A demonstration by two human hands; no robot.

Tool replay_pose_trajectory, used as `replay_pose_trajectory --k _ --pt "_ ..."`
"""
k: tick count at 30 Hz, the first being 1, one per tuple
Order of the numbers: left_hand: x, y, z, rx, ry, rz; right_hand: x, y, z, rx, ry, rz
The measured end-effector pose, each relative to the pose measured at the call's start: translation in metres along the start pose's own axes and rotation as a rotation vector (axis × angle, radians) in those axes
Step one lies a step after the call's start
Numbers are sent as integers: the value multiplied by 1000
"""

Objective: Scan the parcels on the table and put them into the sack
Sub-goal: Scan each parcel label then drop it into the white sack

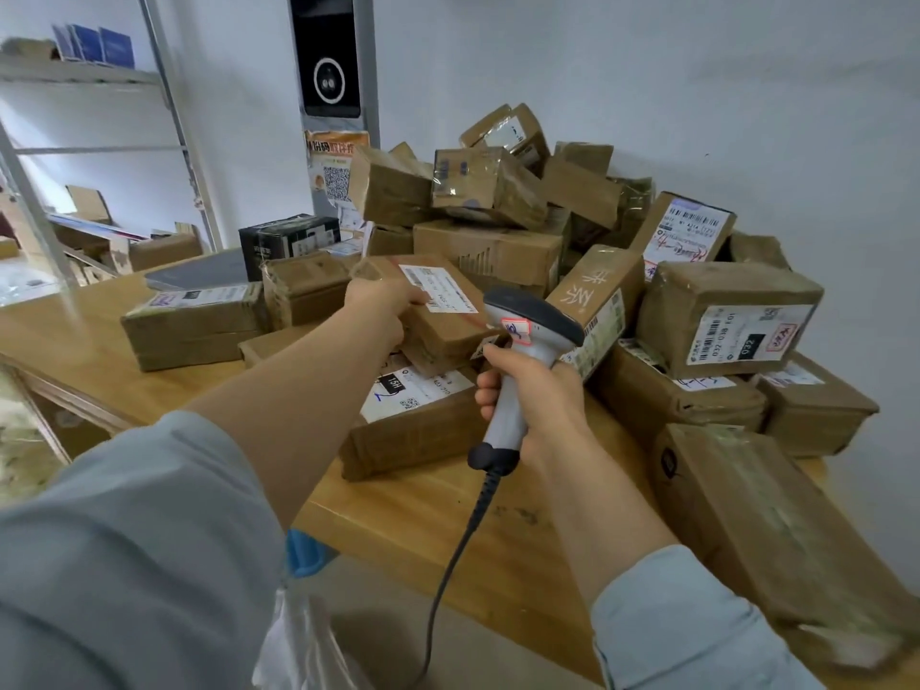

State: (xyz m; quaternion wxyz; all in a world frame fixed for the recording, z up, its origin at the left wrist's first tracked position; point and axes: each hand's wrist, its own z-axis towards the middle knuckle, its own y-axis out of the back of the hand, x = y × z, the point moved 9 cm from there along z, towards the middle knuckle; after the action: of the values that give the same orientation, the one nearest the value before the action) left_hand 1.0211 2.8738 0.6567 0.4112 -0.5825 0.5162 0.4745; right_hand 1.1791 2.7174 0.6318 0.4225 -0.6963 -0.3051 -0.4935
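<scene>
Left grip point(383, 308) clamping labelled parcel point(448, 326), holding it over parcel pile point(498, 191) on desk point(423, 520). Right grip point(540, 398) wrapping scanner point(535, 316) handle, scanner head sitting just beside parcel's label.

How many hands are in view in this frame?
2. The left hand grips a labelled parcel at centre frame; the right hand grips the scanner just right of it.
</scene>
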Motion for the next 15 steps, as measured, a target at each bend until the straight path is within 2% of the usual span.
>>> replay_pose_trajectory --k 4,7,11,15 --pt "-14 13 -20 19 -68 -91 3 -2 -16 34 18 8" --pt "-25 34 -40 72 -65 -65 8 -7 -31 67 49 -23" --pt "-46 78 -64 119 -94 78 3 -21 -59 146 74 -145" --pt "-72 134 -85 47 -253 304 -12 -49 -89 233 84 -265"
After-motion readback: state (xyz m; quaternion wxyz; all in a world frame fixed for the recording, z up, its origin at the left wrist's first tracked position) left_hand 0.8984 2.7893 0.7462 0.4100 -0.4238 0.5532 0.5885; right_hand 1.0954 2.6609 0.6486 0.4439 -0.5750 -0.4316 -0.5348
